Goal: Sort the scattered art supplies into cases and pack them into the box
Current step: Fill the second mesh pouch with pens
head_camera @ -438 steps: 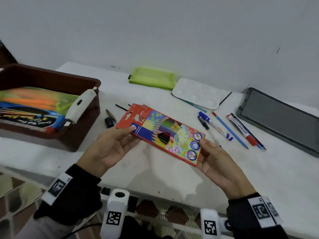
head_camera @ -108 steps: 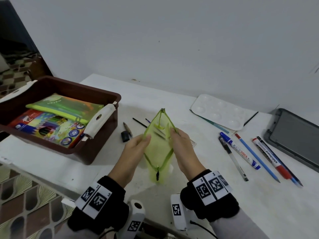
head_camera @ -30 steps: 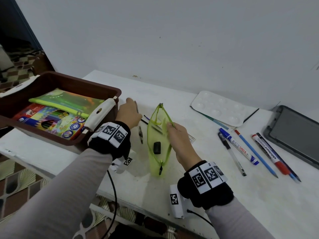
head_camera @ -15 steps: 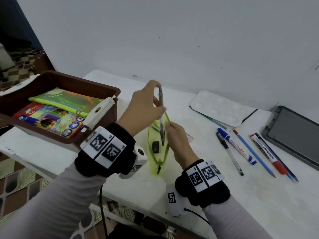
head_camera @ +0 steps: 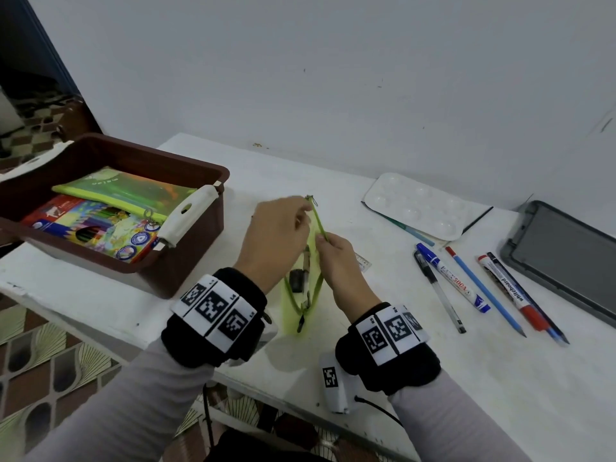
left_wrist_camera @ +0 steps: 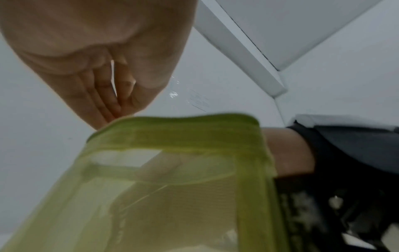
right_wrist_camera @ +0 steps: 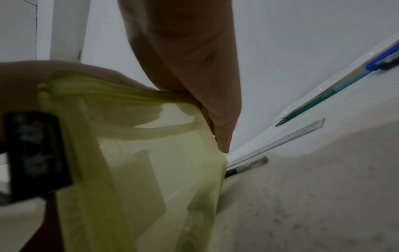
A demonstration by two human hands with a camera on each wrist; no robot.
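A translucent green pouch [head_camera: 293,315] stands on its edge on the white table [head_camera: 500,378], its zip open at the top. My left hand [head_camera: 305,211] pinches the left rim near the zip pull, and my right hand [head_camera: 321,238] pinches the right rim, so the mouth is spread. Inside lie a small black piece [head_camera: 296,280] and a dark pen [head_camera: 306,258]. The left wrist view shows my left hand's fingers [left_wrist_camera: 103,105] meeting at the pouch [left_wrist_camera: 172,170]. In the right wrist view my right hand [right_wrist_camera: 215,136] grips the pouch [right_wrist_camera: 151,170].
The brown box [head_camera: 206,168] on the left holds another green pouch [head_camera: 123,191] and a coloured-pencil pack [head_camera: 93,225]. To the right lie a black pen [head_camera: 440,295], a blue marker [head_camera: 453,281], a blue pencil [head_camera: 483,288], a red marker [head_camera: 513,291], a white palette [head_camera: 420,205] and a grey lid [head_camera: 566,258].
My left hand picked a pen off the table, lifted it over the pouch and let it go inside. That hand now pinches the left rim. The right hand stayed on the pouch.
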